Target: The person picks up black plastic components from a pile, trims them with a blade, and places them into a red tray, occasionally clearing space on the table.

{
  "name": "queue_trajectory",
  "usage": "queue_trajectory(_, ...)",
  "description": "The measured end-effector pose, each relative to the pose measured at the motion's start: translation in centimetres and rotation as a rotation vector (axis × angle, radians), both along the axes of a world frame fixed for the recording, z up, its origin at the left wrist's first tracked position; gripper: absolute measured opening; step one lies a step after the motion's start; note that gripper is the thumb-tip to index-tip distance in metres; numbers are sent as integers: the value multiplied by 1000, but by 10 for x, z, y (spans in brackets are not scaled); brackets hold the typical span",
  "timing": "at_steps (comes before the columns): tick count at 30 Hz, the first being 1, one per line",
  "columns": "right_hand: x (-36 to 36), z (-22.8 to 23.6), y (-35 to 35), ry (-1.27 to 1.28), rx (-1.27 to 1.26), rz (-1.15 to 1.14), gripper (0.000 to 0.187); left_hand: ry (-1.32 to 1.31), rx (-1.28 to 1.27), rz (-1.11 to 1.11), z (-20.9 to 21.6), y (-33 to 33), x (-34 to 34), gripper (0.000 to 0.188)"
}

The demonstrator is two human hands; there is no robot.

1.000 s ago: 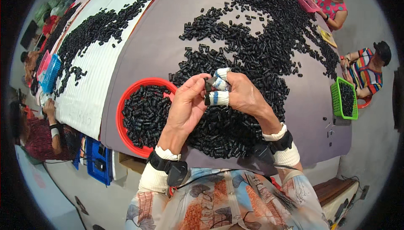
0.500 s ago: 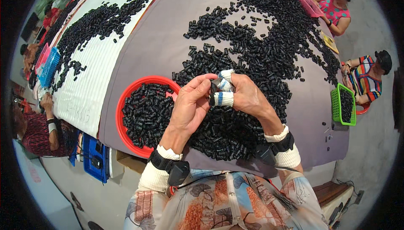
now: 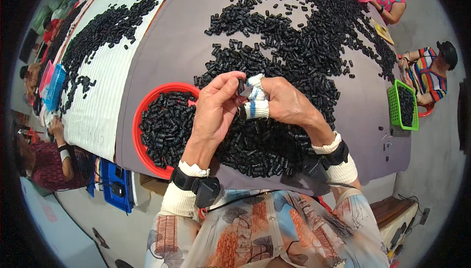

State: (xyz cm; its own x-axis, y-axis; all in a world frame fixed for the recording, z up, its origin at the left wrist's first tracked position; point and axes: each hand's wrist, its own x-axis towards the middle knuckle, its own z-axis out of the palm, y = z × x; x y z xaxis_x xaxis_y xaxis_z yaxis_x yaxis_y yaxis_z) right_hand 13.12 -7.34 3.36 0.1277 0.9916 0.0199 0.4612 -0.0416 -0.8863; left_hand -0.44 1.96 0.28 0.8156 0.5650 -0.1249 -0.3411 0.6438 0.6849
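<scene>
My left hand [image 3: 212, 108] pinches a small black cylindrical part [image 3: 241, 87] between thumb and fingertips. Close against it, my right hand [image 3: 292, 102] is closed, its fingertips meeting the left ones over the pile. White finger covers [image 3: 256, 110] with blue stripes wrap some of its fingers. A small greyish edge shows between the hands, too little to name, and what the right fingers grip is mostly hidden. Below and beyond both hands spreads a large heap of similar black parts [image 3: 260, 152]. Beside my left forearm stands a red basin [image 3: 139, 146] filled with such parts.
A grey cloth [image 3: 162, 52] covers the table. To the left, a white ribbed surface [image 3: 98, 125] carries more black parts and a blue basket [image 3: 55, 91]. A green basket [image 3: 392, 106] stands at the right edge near a person in stripes [image 3: 429, 71]. Other people sit around.
The view has shifted slightly. My hands have turned a little against each other, and the black part now shows more clearly at the left fingertips. Both hands stay close together.
</scene>
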Motion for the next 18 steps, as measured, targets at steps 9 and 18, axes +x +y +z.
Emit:
queue_trajectory(9,1,4,-6,95,-42,-185,28,-63,-28,-35,-4,-5,1,22)
queue_trajectory(18,-2,-1,-8,36,-31,-200,30,-57,-8,-24,-8,-7,-1,26)
